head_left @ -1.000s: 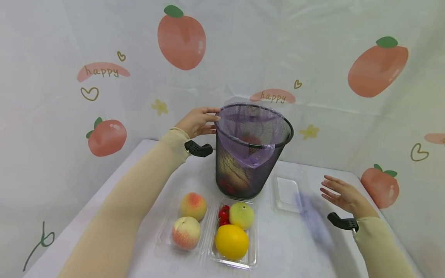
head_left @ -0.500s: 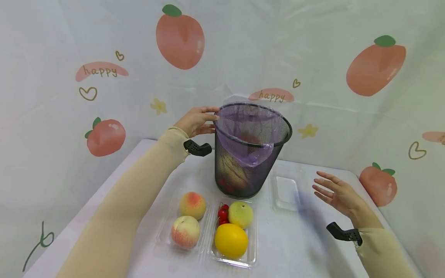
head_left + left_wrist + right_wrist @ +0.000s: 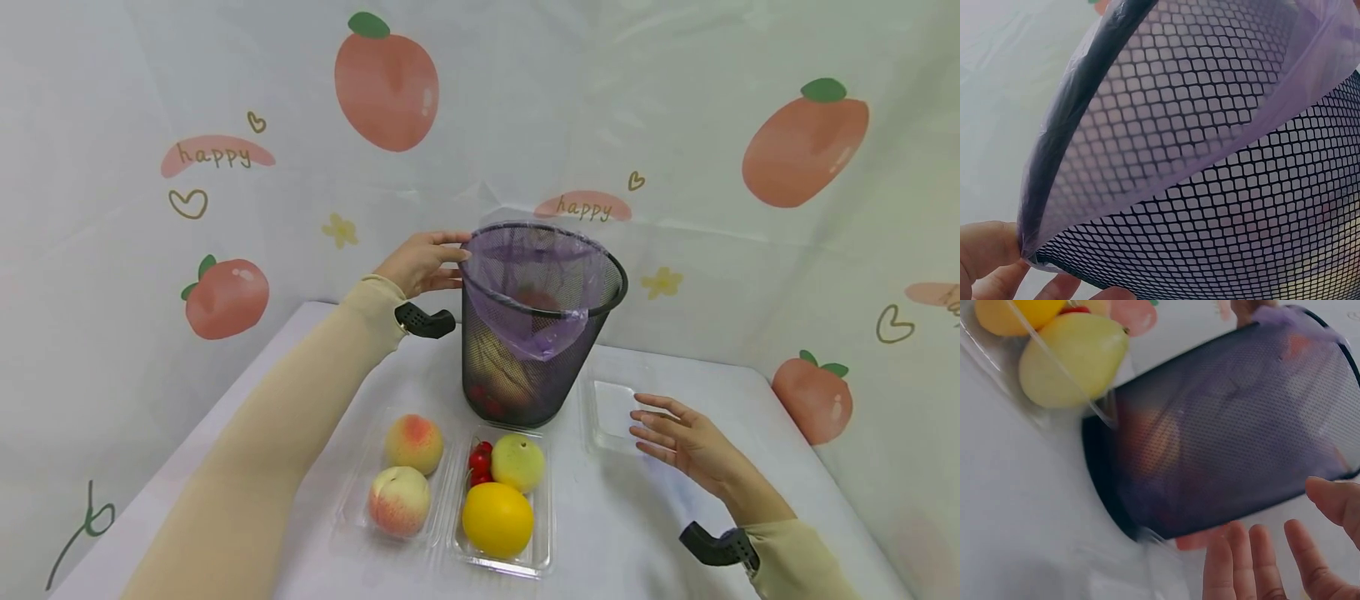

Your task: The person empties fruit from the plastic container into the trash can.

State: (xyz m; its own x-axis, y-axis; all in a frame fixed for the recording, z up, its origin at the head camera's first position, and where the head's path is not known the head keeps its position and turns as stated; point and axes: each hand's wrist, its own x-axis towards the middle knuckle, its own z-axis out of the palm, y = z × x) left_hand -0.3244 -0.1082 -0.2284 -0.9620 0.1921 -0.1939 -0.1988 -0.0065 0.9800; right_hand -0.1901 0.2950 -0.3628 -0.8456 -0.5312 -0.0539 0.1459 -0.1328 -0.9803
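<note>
A black mesh wastebasket (image 3: pixel 517 379) stands at the back of the table, lined with a thin purple bag (image 3: pixel 528 329) folded over its rim. My left hand (image 3: pixel 426 265) grips the left side of that rim, thumb on the bag's edge and the other fingers against the outside. Yellowish and red shapes show through the mesh low down. To the right of the basket, my right hand (image 3: pixel 690 442) is held with fingers spread and nothing in it. It overlaps a clear plastic tray (image 3: pixel 615 408) in the head view.
Two peaches (image 3: pixel 399 502) sit in a clear tray at the front left. Beside it, another clear tray (image 3: pixel 543 533) holds red cherries (image 3: pixel 480 462), a yellow-green fruit (image 3: pixel 517 462) and a round yellow fruit (image 3: pixel 498 520). A fruit-printed cloth (image 3: pixel 480 100) hangs behind.
My right hand has come left, from the table's right side to over the clear tray beside the basket. My left hand keeps its hold on the rim.
</note>
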